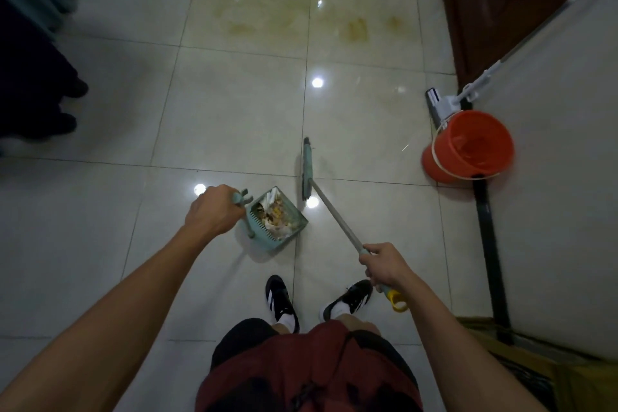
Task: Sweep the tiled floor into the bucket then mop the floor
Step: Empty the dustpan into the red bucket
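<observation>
My left hand (214, 212) grips the top of the handle of a light green dustpan (296, 222) that stands on the tiled floor and holds paper scraps and yellowish litter. My right hand (384, 266) grips the grey pole of a broom (306, 172) near its yellow end loop. The green broom head rests on the floor just beyond the dustpan's right side. An orange bucket (468, 147) stands at the right by the wall, about a tile away from the broom head. A white flat mop (441, 104) leans on the wall behind the bucket.
Yellowish stains (354, 30) mark the far tiles. Another person's dark shoes (67, 104) stand at the left edge. A brown wooden door (501, 10) is at the far right, and a dark skirting strip (488, 244) runs along the right wall. My own feet are just behind the dustpan.
</observation>
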{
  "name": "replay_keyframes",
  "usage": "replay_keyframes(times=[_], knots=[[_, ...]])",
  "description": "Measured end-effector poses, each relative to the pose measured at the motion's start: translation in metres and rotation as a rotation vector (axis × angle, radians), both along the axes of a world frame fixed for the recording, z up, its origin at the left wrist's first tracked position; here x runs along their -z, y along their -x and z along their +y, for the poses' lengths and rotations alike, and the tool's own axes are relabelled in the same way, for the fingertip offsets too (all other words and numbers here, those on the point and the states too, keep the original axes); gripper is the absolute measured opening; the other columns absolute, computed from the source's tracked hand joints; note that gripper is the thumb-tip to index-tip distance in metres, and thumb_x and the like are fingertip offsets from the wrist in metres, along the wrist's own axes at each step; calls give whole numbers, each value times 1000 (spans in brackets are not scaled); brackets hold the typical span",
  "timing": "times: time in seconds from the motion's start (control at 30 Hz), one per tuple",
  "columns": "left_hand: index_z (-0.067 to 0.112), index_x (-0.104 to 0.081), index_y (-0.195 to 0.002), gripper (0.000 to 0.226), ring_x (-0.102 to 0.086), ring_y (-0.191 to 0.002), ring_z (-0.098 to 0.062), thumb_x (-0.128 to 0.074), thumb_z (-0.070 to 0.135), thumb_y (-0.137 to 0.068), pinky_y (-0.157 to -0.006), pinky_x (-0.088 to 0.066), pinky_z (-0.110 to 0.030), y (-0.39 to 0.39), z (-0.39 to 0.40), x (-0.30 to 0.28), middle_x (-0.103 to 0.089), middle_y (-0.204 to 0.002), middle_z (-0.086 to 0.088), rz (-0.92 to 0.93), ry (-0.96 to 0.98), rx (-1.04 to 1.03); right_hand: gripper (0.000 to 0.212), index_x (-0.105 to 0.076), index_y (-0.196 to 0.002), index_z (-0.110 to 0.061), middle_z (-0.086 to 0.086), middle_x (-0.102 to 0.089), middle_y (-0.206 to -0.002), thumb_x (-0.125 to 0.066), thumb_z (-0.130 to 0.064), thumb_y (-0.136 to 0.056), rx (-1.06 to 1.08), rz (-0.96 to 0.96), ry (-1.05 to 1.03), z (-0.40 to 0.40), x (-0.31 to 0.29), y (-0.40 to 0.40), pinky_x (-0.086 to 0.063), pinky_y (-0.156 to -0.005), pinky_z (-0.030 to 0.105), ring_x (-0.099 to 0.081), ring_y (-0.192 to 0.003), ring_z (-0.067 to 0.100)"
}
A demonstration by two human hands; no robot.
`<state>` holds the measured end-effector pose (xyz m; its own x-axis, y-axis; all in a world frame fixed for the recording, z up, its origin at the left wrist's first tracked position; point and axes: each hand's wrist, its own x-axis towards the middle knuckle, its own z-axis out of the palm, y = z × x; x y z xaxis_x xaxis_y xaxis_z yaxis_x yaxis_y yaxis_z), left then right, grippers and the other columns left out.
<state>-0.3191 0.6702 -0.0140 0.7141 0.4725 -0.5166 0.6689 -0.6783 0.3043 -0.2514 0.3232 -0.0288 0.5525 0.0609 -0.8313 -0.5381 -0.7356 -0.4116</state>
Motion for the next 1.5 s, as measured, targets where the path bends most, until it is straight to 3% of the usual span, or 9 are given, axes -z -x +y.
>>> replay_keyframes(times=[0.1,0.33,0.43,0.53,0.8,0.9,1.2,1.37,1.5], knots=[[22,-73,-84,9,-62,-67,-20,-71,30,-86,-56,-44,-28,-17,-11,-13,-65,-75,-1,-14,-23,59,48,-55,-141,-8,5,-55,-63,-58,-9,-93,72,-29,-1,-16,-2,-5,-39,-38,22,-47,-40,14],[25,-73,-85,22,-62,-68,-23,-68,46,-87,-65,-55,-34,-73,-50,-46,-65,-73,0,-90,-47,245,24,-65,-115,-7,14,-58,-65,-57,-6,-92,283,-84,-9,-68,-10,-21,-42,-45,27,-50,-46,21],[24,-73,-85,20,-62,-69,-24,-69,43,-88,-66,-55,-35,-101,-74,-60,-65,-74,-1,-151,-32,298,12,-60,-102,-9,17,-59,-66,-57,-3,-92,379,-103,-17,-94,-13,-27,-42,-46,28,-50,-47,24],[25,-74,-91,12,-62,-71,-23,-70,36,-90,-69,-57,-40,-128,-100,-73,-66,-76,-1,-212,-14,336,10,-63,-98,2,18,-58,-62,-56,-1,-91,472,-93,-21,-120,-13,-33,-42,-45,28,-49,-45,24],[25,-74,-89,8,-61,-64,-20,-67,29,-93,-60,-55,-36,-188,-168,-110,-65,-69,0,-363,17,424,13,-63,-95,12,18,-56,-55,-55,3,-88,682,-46,-20,-183,-15,-57,-43,-44,28,-50,-39,23],[26,-73,-88,8,-61,-61,-21,-67,29,-93,-56,-51,-33,-209,-191,-126,-65,-68,-1,-418,24,451,19,-61,-103,14,22,-59,-64,-54,3,-89,733,-40,-33,-201,-19,-69,-43,-42,26,-52,-40,24],[31,-75,-92,5,-63,-62,-21,-70,32,-90,-62,-60,-45,-253,-242,-180,-68,-70,3,-575,15,483,24,-55,-114,12,26,-61,-87,-45,3,-94,878,-35,-130,-243,-35,-105,-45,-35,22,-60,-56,28],[24,-77,-99,10,-63,-65,-18,-71,28,-91,-61,-58,-38,-274,-273,-202,-68,-74,3,-642,21,485,29,-56,-115,11,28,-62,-92,-42,4,-91,854,-41,-156,-262,-38,-116,-47,-38,24,-61,-59,29],[22,-77,-95,9,-61,-63,-15,-72,29,-92,-55,-45,-27,-289,-304,-207,-66,-70,5,-674,11,500,23,-56,-111,8,26,-62,-94,-44,2,-93,865,-31,-182,-276,-40,-124,-47,-38,24,-61,-63,29]])
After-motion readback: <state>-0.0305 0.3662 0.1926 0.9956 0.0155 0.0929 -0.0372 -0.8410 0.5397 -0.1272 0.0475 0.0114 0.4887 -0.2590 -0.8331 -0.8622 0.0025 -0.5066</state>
